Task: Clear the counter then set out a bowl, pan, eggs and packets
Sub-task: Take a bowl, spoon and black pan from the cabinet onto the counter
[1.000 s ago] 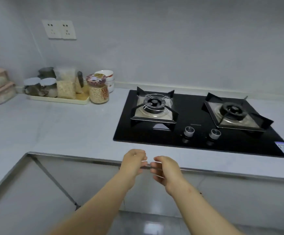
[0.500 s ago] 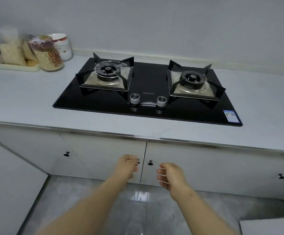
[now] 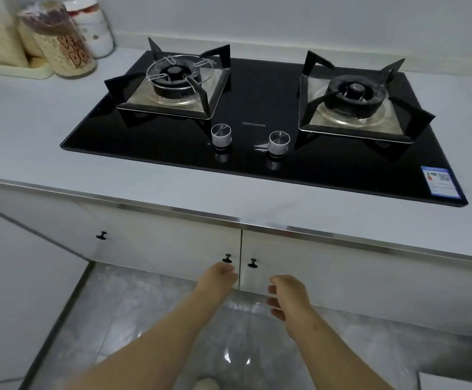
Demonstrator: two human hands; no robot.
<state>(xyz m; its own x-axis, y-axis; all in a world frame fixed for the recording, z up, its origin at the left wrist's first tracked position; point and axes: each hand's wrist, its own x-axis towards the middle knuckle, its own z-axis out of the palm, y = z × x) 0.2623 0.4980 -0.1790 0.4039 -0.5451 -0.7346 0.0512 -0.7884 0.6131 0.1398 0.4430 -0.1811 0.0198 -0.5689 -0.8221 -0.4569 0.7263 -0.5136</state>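
Note:
My left hand (image 3: 218,280) is stretched out low in front of the white cabinet doors, its fingertips just under the small black knob (image 3: 227,258) of the left door. My right hand (image 3: 286,295) hovers a little lower, below the right door's knob (image 3: 252,263), fingers loosely curled and holding nothing. Above them runs the pale counter (image 3: 32,130) with a black two-burner gas hob (image 3: 260,128). Both doors are closed. No bowl, pan, eggs or packets show.
At the counter's far left stand a cream tray (image 3: 12,70), a clear jar of grain (image 3: 60,43) and a white patterned jar (image 3: 94,26). A third knob (image 3: 101,235) sits on a cabinet door further left. Grey tiled floor (image 3: 144,319) lies below.
The view has swung right and dropped from the counter corner toward the cabinets under the hob. Both hands lowered from the counter edge to the door knobs.

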